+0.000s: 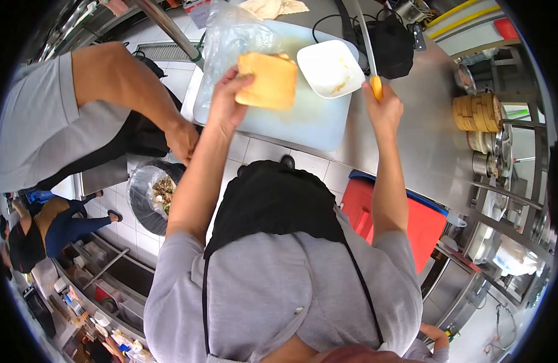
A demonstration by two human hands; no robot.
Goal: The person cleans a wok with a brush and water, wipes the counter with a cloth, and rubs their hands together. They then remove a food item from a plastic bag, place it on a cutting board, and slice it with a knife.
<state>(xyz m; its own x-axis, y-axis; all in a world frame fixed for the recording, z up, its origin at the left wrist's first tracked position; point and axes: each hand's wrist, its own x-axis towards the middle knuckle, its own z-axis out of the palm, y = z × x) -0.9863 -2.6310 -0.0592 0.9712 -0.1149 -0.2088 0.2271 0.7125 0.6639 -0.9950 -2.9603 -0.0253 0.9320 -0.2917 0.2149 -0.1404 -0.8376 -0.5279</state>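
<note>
My left hand (230, 95) grips a sandwich of golden bread slices (267, 81) by its left side, raised over the cutting board. Something pale shows at the bread's upper edge. My right hand (382, 109) is closed around the yellow handle of a long knife (369, 48), whose blade points up and away from me. Between my hands is a white square bowl (330, 68) with yellowish smears inside. Under these lies the white cutting board (318, 130). A clear plastic bag (227, 39) rests on its left part.
A co-worker's arm (128, 88) reaches in from the left, beside a lined bin (143, 196) of food scraps. A black bag (391, 48) sits beyond the knife. Bamboo steamers (477, 112) stand right; a red container (406, 224) is below the steel counter (424, 127).
</note>
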